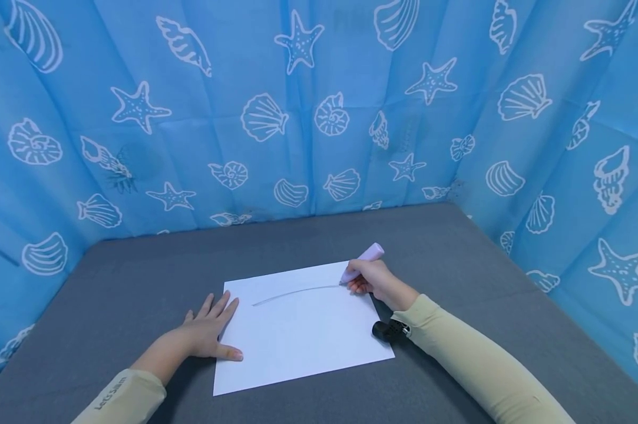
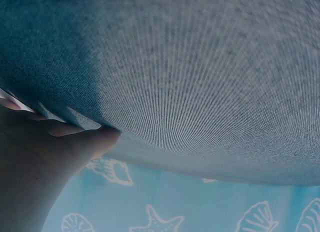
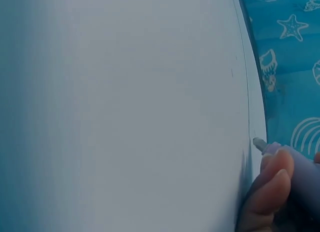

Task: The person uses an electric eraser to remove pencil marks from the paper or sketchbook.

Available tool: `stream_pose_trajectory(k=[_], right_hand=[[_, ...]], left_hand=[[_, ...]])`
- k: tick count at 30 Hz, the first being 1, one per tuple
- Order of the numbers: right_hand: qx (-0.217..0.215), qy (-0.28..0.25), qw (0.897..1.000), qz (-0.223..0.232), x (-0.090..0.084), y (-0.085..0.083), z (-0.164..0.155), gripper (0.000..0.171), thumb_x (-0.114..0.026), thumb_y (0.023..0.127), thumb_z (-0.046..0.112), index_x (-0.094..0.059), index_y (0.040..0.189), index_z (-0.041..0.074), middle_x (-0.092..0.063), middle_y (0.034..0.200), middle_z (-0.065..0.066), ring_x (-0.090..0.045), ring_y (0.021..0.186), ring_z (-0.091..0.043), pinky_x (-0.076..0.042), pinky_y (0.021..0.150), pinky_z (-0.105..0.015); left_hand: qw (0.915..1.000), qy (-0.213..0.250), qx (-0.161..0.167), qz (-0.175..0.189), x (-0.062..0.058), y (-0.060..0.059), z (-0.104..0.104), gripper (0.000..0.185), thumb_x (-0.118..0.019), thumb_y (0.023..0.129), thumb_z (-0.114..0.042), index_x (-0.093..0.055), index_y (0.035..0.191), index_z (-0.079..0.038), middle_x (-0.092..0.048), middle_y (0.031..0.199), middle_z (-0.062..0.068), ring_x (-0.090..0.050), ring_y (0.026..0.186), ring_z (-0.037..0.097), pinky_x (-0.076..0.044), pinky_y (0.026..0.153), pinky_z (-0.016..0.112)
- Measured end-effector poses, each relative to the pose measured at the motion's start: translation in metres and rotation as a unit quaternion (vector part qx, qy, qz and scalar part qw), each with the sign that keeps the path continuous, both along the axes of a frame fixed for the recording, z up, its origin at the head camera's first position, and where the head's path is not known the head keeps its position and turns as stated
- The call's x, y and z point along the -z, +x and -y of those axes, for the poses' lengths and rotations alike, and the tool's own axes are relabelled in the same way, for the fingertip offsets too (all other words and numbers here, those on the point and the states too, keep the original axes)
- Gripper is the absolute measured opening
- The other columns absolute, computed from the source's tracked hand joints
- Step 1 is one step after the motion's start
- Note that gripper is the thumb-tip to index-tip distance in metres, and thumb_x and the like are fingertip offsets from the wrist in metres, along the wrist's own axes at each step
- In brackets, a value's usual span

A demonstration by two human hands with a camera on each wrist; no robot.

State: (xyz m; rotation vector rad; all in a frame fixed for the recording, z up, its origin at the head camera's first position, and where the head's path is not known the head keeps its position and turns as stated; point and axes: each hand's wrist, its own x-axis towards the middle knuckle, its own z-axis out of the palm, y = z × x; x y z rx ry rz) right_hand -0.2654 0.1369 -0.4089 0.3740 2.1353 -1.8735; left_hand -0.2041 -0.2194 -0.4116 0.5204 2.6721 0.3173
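A white sheet of paper [image 1: 303,335] lies slightly turned on the grey cloth. Near its upper right corner my right hand [image 1: 369,278] pinches a thick lavender pen [image 1: 372,253] between thumb and fingers. The pen's grey tip [image 3: 258,143] is right at the paper, at the right end of a thin, gently arched dark line [image 1: 297,291]. With fingers spread, my left hand [image 1: 207,330] rests over the sheet's left edge, its thumb on the paper. Only part of that hand [image 2: 60,147] shows in the left wrist view.
Grey cloth [image 1: 154,265] covers the table around the sheet. A blue curtain [image 1: 308,153] with white shells and starfish hangs behind the table and along both sides. A small black camera [image 1: 386,331] sits at my right wrist, over the paper's right edge.
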Motion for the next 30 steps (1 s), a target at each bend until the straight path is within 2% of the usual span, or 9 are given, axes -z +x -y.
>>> stream_pose_trajectory(k=[5,16,25,30], right_hand=[[-0.010,0.033,0.999,-0.003,-0.0008,0.0003,0.0013,0.023,-0.057,0.087,0.012,-0.058,0.098,-0.008,-0.056,0.065,-0.007,-0.051,0.053,-0.013,-0.042,0.052,-0.023],[-0.020,0.040,0.999,0.000,-0.0008,-0.0021,0.0034,0.025,-0.058,0.089,0.014,-0.059,0.099,-0.008,-0.056,0.064,-0.007,-0.052,0.051,-0.013,-0.044,0.050,-0.022],[-0.028,-0.017,0.999,0.002,0.0016,-0.0039,-0.0031,0.027,-0.055,0.092,0.014,-0.057,0.104,-0.010,-0.059,0.068,-0.009,-0.055,0.054,-0.014,-0.050,0.053,-0.023],[-0.015,0.003,1.000,0.002,0.0037,-0.0051,-0.0019,0.027,-0.057,0.089,0.014,-0.055,0.104,-0.009,-0.056,0.065,-0.008,-0.051,0.054,-0.014,-0.042,0.052,-0.022]], left_hand=[[1.0000,0.001,-0.001,0.000,0.0007,-0.0013,-0.0003,0.122,-0.074,0.068,-0.069,-0.021,0.153,0.000,-0.005,0.159,0.026,0.002,0.140,0.056,-0.005,0.099,0.079],[1.0000,0.004,0.001,0.004,0.0011,-0.0023,0.0016,0.120,-0.073,0.069,-0.068,-0.021,0.153,0.000,-0.004,0.159,0.027,0.002,0.139,0.057,-0.004,0.098,0.079],[1.0000,-0.002,-0.001,0.010,0.0016,-0.0022,0.0007,0.120,-0.073,0.069,-0.069,-0.020,0.153,-0.001,-0.004,0.159,0.026,0.003,0.139,0.056,-0.005,0.098,0.079],[0.9998,0.008,-0.002,0.016,0.0031,-0.0025,0.0013,0.121,-0.072,0.068,-0.070,-0.020,0.153,-0.001,-0.004,0.159,0.026,0.003,0.139,0.056,-0.003,0.098,0.079]])
